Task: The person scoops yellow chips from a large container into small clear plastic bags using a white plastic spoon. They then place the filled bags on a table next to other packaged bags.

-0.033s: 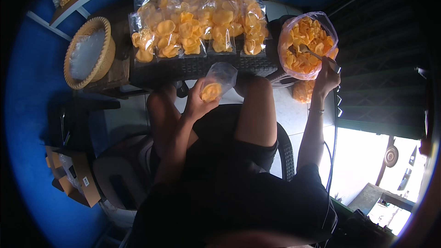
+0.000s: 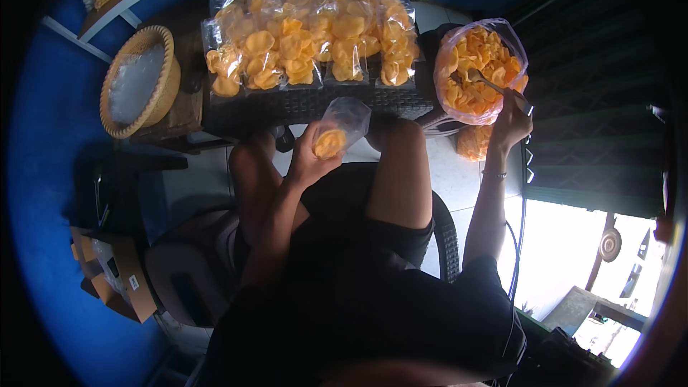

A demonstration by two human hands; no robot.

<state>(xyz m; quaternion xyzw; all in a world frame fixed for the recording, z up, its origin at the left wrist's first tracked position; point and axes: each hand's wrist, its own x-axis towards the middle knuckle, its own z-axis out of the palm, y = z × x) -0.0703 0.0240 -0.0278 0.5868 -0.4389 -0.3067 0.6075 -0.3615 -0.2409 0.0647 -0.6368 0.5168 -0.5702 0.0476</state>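
My left hand (image 2: 309,158) is closed round a clear plastic bag (image 2: 351,116), held over my lap with its mouth tilted up and to the right. Some orange-yellow chips (image 2: 329,143) lie at the bottom of that bag. Over at the right, my right hand (image 2: 513,123) grips the handle of a metal spoon (image 2: 489,83). The spoon's head rests among the chips in a large pinkish plastic sack (image 2: 441,93), which stands wide open. Its tip is partly hidden by chips.
Several filled clear bags of chips (image 2: 297,50) cover a dark woven-pattern table (image 2: 287,106) ahead. To their left, a round wicker basket (image 2: 172,89) holds clear plastic bags (image 2: 135,86). Another orange bundle (image 2: 473,143) sits below the sack. A cardboard box (image 2: 132,283) stands lower left.
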